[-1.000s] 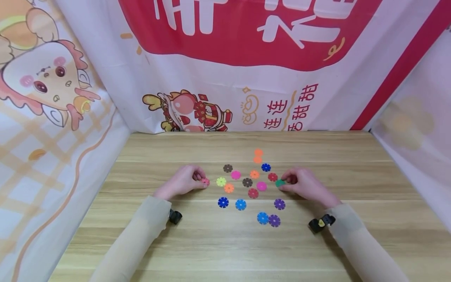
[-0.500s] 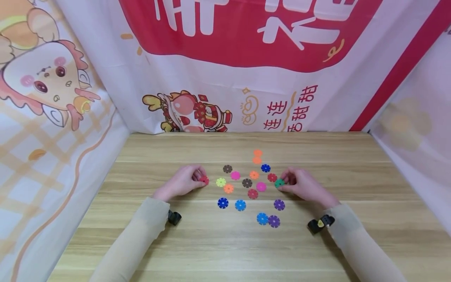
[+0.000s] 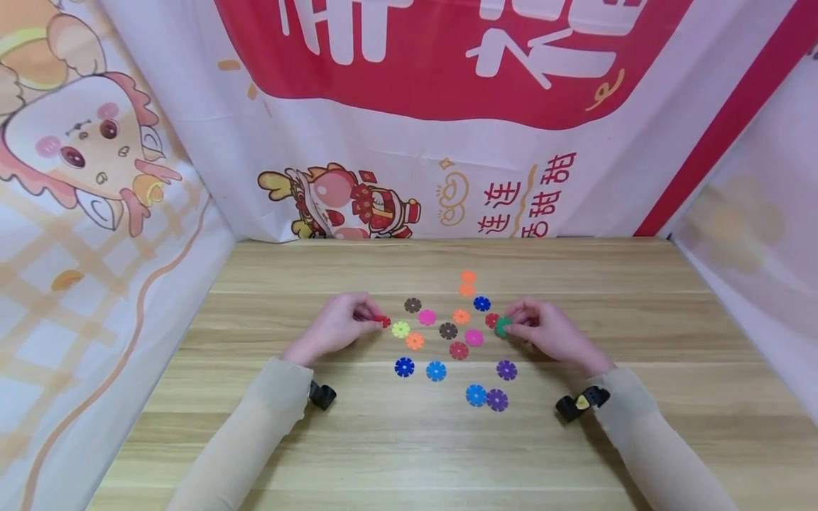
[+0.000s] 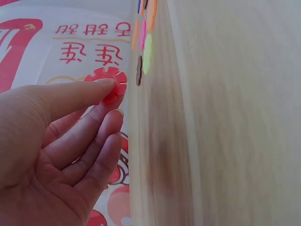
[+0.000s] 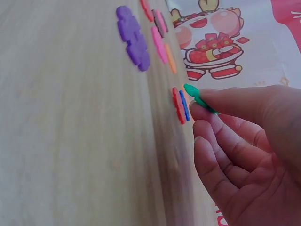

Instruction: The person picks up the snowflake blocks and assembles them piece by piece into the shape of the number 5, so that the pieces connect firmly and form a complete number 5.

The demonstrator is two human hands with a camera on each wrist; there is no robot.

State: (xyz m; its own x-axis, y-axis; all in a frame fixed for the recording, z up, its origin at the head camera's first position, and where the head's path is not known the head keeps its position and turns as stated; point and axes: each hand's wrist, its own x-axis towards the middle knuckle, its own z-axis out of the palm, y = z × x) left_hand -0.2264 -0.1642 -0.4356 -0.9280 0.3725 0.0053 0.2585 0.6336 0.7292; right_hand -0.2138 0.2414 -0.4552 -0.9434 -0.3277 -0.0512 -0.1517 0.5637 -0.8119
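Between the thumb and fingers of my left hand [image 3: 341, 323] is a red interlocking snowflake disc [image 4: 120, 84], notched around its edge. It sits just left of a yellow-green disc [image 3: 400, 329] in the head view. On the other side, my right hand [image 3: 546, 330] pinches a green snowflake disc [image 3: 503, 326], which shows almost edge-on in the right wrist view. That green disc partly overlaps a red disc [image 3: 491, 321] on the table in the head view. The remaining fingers of both hands curl loosely below the pinch.
Several more discs lie flat on the wooden table [image 3: 383, 447], among them brown [image 3: 449, 331], pink [image 3: 473, 338] and dark blue [image 3: 405, 367] ones. A light blue disc [image 3: 476, 395] and a purple disc [image 3: 498, 400] lie edge to edge nearer the front. Printed cloth [image 3: 230, 142] borders the table.
My left hand has moved right and slightly away with the red disc. My right hand has shifted a little left and away, bringing the green disc over the edge of the red one.
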